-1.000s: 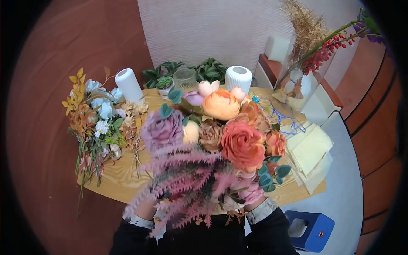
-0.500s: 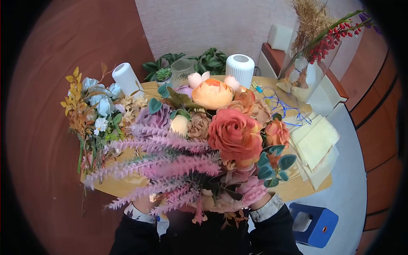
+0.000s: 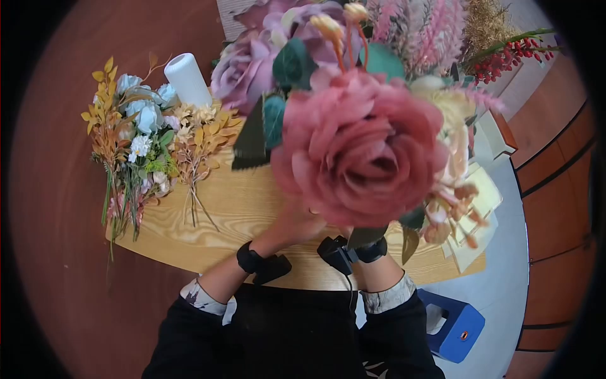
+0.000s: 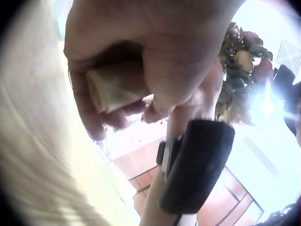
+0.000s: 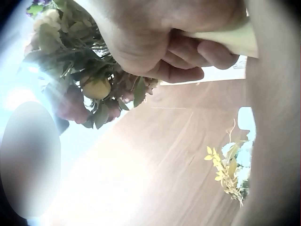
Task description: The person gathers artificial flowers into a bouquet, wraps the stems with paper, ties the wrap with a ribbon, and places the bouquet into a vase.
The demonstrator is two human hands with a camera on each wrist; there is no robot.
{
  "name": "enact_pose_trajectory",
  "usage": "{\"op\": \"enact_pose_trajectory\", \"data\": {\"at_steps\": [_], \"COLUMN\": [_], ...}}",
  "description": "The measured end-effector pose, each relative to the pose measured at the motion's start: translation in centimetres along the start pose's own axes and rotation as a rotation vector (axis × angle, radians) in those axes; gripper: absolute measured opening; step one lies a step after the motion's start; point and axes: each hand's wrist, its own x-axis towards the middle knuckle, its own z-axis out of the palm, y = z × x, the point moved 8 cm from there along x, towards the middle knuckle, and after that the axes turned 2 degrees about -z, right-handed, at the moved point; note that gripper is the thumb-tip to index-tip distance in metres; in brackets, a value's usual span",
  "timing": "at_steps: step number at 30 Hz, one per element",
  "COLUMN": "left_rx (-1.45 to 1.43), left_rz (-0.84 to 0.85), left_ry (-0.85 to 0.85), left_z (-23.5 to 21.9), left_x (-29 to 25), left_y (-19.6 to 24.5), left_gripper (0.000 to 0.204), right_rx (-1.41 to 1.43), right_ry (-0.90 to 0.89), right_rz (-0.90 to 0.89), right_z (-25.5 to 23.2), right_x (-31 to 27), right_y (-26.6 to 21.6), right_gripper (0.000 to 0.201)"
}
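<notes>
A large bouquet of artificial flowers (image 3: 360,151) stands close before the head view, with a dusty-pink rose facing me and purple roses behind it. Below the blooms, my left hand (image 4: 174,52) curls its fingers around the bouquet's pale wrapped stem handle (image 4: 115,89), whose end shows in the left wrist view. The right hand (image 5: 164,37) also grips this handle, its fingers bent around the pale wrap in the right wrist view. In the head view the rose hides most of the right hand. Black wrist cameras sit on both wrists.
Loose flowers and yellow-leaved sprigs (image 3: 142,126) lie on the left of the wooden table (image 3: 240,218), near a white vase (image 3: 187,79). Cream sheets (image 3: 470,246) lie at the right edge, partly behind blooms. A blue stool-like object (image 3: 461,331) stands below right; red berries (image 3: 511,57) are behind.
The bouquet has been raised and turned: the pink feathery sprays have gone from lower left to upper right, and the dusty-pink rose now faces me. Both forearms have come into view over the table.
</notes>
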Motion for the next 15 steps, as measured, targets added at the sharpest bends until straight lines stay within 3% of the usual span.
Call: {"op": "enact_pose_trajectory", "data": {"at_steps": [1, 4, 5, 6, 8, 9, 11, 12, 14, 15], "left_rx": [-0.567, -0.684, -0.709, -0.715, -0.879, -0.883, -1.169, -1.177, -1.399, -1.407], "left_rz": [-0.225, -0.372, -0.228, -0.229, -0.703, -0.7, -0.692, -0.689, -0.692, -0.687], "left_ry": [-0.042, -0.116, -0.126, -0.117, -0.383, -0.382, -0.586, -0.578, -0.828, -0.82], "left_z": [0.7, 2.4, 2.7, 2.1, 3.9, 3.9, 5.3, 5.2, 5.9, 5.8], "left_x": [0.4, 0.1, 0.3, 0.4, -1.2, -1.4, -2.3, -2.5, -3.7, -3.6], "left_y": [-0.9, -2.6, -3.3, -2.9, -3.4, -3.6, -2.6, -2.8, -1.1, -0.9], "left_gripper": [0.029, 0.026, 0.021, 0.021, 0.013, 0.013, 0.011, 0.011, 0.011, 0.011], "right_rx": [-0.002, 0.098, 0.206, 0.255, 0.261, 0.256, 0.322, 0.314, 0.416, 0.438], "right_ry": [0.001, -0.037, -0.078, -0.136, -0.145, -0.145, -0.487, -0.49, -0.777, -0.828], "right_rz": [0.001, 0.053, 0.102, 0.047, 0.112, 0.112, 0.172, 0.178, 0.202, 0.195], "right_z": [0.0, 1.2, 2.4, 3.7, 4.1, 3.9, 5.6, 5.3, 6.7, 6.9], "right_x": [0.2, -0.3, -1.0, -1.8, -2.0, -1.9, -2.5, -2.4, -3.6, -3.8], "right_y": [-0.2, -2.8, -4.4, -6.3, -6.7, -6.9, -7.3, -7.3, -7.6, -7.7], "right_gripper": [0.015, 0.017, 0.02, 0.022, 0.022, 0.022, 0.022, 0.022, 0.023, 0.026]}}
